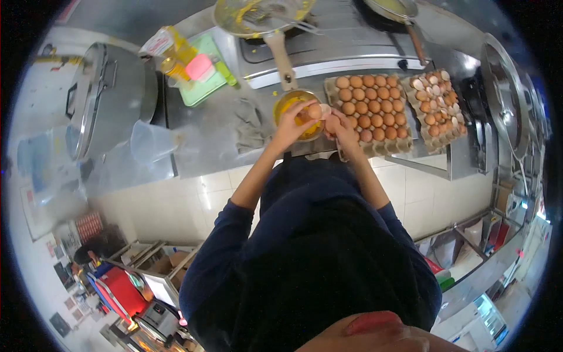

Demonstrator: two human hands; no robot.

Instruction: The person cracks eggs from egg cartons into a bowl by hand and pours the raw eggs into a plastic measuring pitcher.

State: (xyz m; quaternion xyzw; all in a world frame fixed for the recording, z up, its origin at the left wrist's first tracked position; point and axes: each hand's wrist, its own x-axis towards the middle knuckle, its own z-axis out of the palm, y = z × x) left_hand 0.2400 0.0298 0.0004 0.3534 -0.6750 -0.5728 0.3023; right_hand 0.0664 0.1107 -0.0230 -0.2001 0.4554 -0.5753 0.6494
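Over a round metal bowl (280,105) with yellow egg in it, my left hand (291,124) has its fingers closed on a brown eggshell (315,111). My right hand (343,132) is just to the right, at the bowl's edge, with its fingers closed around another brown shell piece (333,124). A whitish inner shell edge shows between the two hands. Right beside my right hand lies a carton of whole brown eggs (373,107). Farther right stands a second carton (435,108) with broken shells.
Behind the bowl, a pan (264,14) with a long handle sits on the stove; another pan (390,9) is at the back right. A grey cloth (250,126), a clear plastic jug (151,142), a green board (205,88) and a large pot (120,97) are on the left.
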